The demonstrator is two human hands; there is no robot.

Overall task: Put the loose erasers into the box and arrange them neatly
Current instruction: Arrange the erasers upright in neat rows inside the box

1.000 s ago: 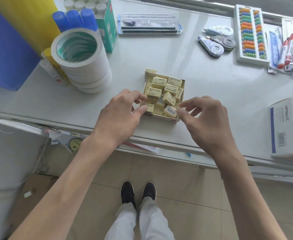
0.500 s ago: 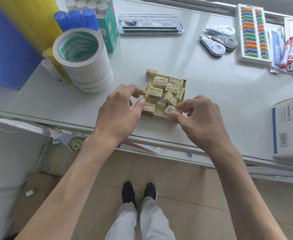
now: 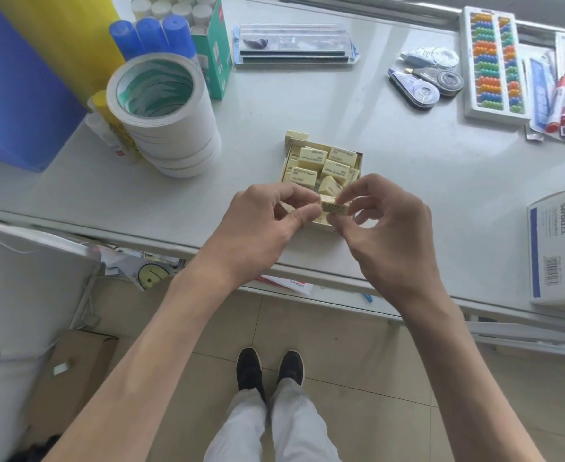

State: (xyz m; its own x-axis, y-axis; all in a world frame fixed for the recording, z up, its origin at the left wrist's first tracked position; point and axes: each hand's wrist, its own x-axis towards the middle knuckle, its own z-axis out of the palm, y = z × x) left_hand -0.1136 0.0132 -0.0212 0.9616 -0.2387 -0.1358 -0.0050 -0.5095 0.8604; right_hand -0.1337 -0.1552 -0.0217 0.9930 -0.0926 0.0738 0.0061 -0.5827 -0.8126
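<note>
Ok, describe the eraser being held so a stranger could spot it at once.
Find the tall stack of white tape rolls on the left; right of it sits an open box of pale yellow erasers. At the box's near edge, one eraser is pinched between the left hand and right hand, held above the others, which lie in the box.

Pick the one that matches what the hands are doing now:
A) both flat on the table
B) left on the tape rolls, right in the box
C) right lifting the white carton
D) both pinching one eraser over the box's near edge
D: the left hand and right hand each pinch an end of one yellow eraser, held over the near edge of the eraser box.
</note>
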